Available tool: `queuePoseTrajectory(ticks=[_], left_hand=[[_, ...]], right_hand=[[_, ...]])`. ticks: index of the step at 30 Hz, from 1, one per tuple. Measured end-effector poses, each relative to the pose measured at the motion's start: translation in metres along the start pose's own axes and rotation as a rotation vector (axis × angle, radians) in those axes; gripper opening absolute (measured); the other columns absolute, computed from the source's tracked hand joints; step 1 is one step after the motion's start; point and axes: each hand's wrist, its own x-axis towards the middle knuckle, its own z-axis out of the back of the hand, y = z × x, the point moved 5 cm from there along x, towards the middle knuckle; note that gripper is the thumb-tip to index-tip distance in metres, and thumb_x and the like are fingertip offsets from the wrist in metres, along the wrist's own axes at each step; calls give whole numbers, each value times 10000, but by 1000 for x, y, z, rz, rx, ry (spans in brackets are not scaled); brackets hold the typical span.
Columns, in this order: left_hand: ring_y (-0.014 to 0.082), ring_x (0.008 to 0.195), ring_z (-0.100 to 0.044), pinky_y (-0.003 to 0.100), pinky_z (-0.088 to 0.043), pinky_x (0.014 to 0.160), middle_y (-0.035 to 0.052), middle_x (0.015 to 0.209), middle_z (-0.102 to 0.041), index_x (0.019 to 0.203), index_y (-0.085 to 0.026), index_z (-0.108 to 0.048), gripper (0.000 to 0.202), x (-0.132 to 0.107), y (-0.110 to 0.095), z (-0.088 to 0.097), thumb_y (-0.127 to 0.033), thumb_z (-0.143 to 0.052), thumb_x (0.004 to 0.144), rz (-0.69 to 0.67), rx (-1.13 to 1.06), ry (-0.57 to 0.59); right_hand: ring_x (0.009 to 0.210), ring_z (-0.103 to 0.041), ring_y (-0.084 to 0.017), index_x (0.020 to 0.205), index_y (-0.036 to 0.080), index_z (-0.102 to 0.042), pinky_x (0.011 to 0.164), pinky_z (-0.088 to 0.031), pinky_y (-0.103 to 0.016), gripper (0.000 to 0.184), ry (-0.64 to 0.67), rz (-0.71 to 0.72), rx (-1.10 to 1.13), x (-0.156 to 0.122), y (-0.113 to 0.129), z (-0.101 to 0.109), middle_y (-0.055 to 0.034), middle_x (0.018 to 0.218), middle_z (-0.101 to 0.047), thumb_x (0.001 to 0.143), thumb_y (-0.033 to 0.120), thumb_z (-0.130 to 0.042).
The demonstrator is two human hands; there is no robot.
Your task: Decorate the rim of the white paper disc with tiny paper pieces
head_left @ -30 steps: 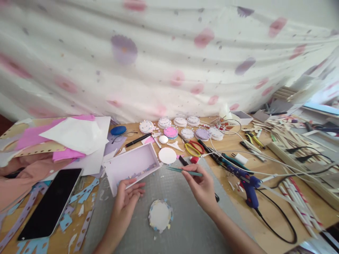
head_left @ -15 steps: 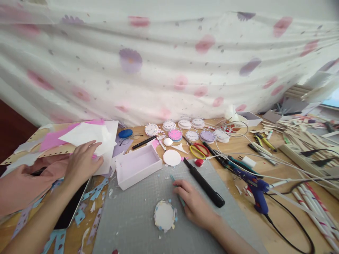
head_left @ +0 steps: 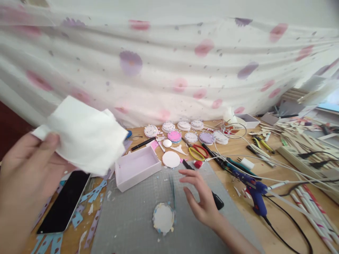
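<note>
White paper (head_left: 87, 135) has come up off the pile in the left grip (head_left: 29, 176), and the tweezers (head_left: 172, 192) have left the right grip (head_left: 202, 199).

Bare mat (head_left: 127, 225) gives room left of the right grip, around the round disc (head_left: 163, 218); the box (head_left: 140, 176) bounds it beyond, and a black knife (head_left: 218, 201) runs beneath that grip. Left thumb and fingers pinch the paper's near corner, its free edges spreading rightward above the phone (head_left: 63, 203). Right fingers stand apart, holding nothing, with the tweezers just to their left.
</note>
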Motion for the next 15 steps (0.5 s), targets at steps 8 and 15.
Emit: queuePoseTrajectory(ticks=[8, 15], left_hand=[[267, 999, -675, 335, -570, 846, 32, 1002, -745, 1035, -219, -639, 419, -93, 48, -55, -370, -789, 674, 543, -236, 175], [208, 971, -669, 310, -534, 898, 42, 955, -724, 917, -203, -603, 283, -129, 68, -72, -296, -758, 699, 462, -227, 175]], right_hand=[[842, -635, -179, 938, 221, -648, 777, -517, -298, 349, 260, -337, 660, 22, 41, -34, -43, 890, -666, 780, 531, -669], [924, -598, -181, 1090, 212, -590, 752, -523, -288, 429, 284, -420, 747, 4, 42, -37, -75, 1036, -610, 790, 512, -661]])
